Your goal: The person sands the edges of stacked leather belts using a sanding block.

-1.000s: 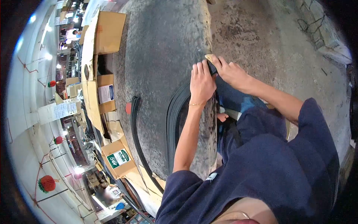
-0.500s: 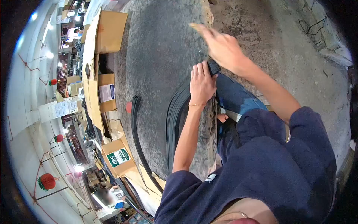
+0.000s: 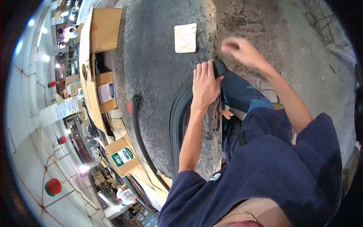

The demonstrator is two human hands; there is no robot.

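Note:
A bundle of long, flat black strips (image 3: 176, 113) curves up the dark worktable to its near edge. My left hand (image 3: 205, 85) is closed over the bundle near its end, which sticks out past the fingers at the table edge. My right hand (image 3: 244, 53) is raised off the edge beyond the strip ends, blurred, with fingers loosely curled and apart and nothing visible in them. On the tabletop lies a pale, worn rectangular pad (image 3: 185, 38) with dark smudges, apart from both hands.
A thinner bundle of black strips (image 3: 137, 128) lies farther across the worktable (image 3: 157, 56), beside a small red patch (image 3: 130, 106). Open cardboard boxes (image 3: 106, 30) line the far side, one with a green label (image 3: 122, 156). Another person (image 3: 126, 196) is in the background.
My right hand has let go of the pale pad, which now lies on the table, and has drawn back past the edge. My left hand stays on the strips.

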